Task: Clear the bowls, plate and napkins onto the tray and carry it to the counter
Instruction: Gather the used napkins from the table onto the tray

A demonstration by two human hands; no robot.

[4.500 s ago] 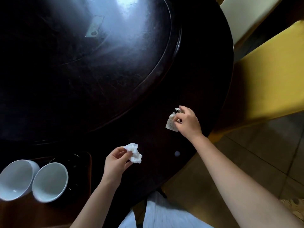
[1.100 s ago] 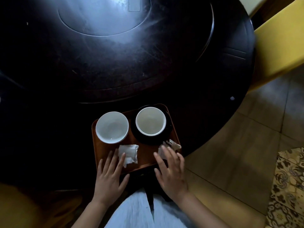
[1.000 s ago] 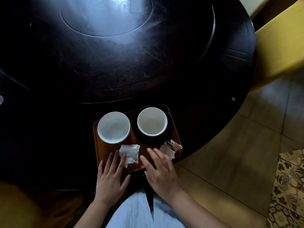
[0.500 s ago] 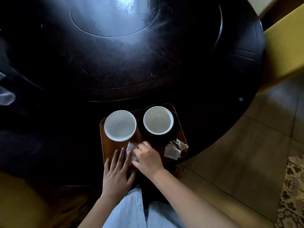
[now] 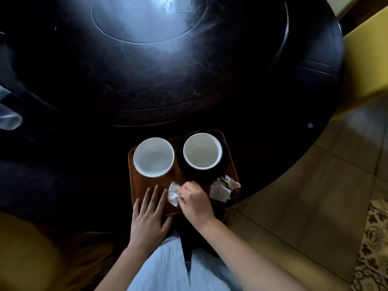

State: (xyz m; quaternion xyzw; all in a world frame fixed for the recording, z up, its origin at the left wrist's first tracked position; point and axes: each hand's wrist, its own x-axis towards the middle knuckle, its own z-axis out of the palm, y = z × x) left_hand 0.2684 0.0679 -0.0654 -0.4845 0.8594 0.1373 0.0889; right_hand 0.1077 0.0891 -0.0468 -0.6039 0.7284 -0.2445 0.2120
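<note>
Right hand (image 5: pixel 194 203) pinches white napkin (image 5: pixel 173 193); left hand (image 5: pixel 149 217) flat, open on tray (image 5: pixel 136 185); packet (image 5: pixel 219 192) print unreadable.

- Left hand (image 5: pixel 149 215): palm down, fingers straight and spread, pointing away from the body; nothing in its grip. The bare forearm runs back toward the lower left.
- Right hand (image 5: pixel 194 201): knuckles up, fingers curled, thumb and fingertips pinched on a napkin (image 5: pixel 173 193). The bare right forearm crosses in from the lower right, wrist bent slightly.
</note>
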